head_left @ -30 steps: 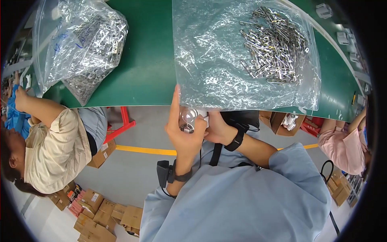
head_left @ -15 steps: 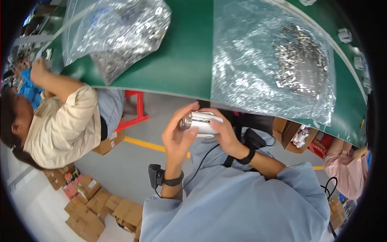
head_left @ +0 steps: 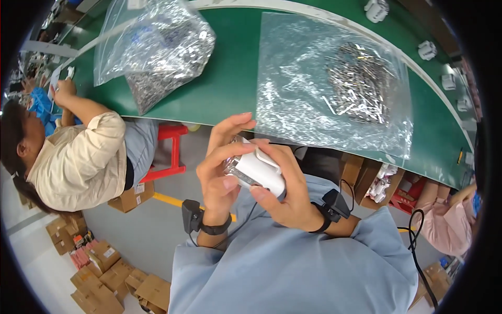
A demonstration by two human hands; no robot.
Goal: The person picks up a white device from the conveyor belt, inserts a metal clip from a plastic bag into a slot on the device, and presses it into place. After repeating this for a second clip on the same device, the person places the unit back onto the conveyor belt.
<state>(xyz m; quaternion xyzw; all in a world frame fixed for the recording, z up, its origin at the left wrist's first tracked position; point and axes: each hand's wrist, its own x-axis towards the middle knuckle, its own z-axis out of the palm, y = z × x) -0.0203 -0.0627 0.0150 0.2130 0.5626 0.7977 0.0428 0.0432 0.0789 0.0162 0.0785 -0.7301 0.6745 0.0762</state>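
Above my lap, just off the bench edge, I hold a small white plastic device [head_left: 260, 171] with a see-through end; its exact kind I cannot make out. My right hand [head_left: 290, 191] grips the white body, fingers over its top and thumb along the near side. Closed around the see-through end is my left hand [head_left: 215, 170], with thumb and fingers on it and one finger raised. Beyond my hands, a clear plastic bag [head_left: 293, 78] lies flat on the bench, a heap of small shiny metal pieces [head_left: 361, 86] on or in it.
A fuller clear bag of metal pieces [head_left: 167, 78] rests on the green bench [head_left: 230, 68] at left. White units [head_left: 427, 50] line the far right. Another person [head_left: 78, 157] works at left near a red stool [head_left: 170, 149]. Cardboard boxes [head_left: 97, 293] stand on the floor.
The device has turned and tilted in my hands, its white body now facing up. My right hand has shifted round it, and my left fingers have spread. The view has shifted slightly.
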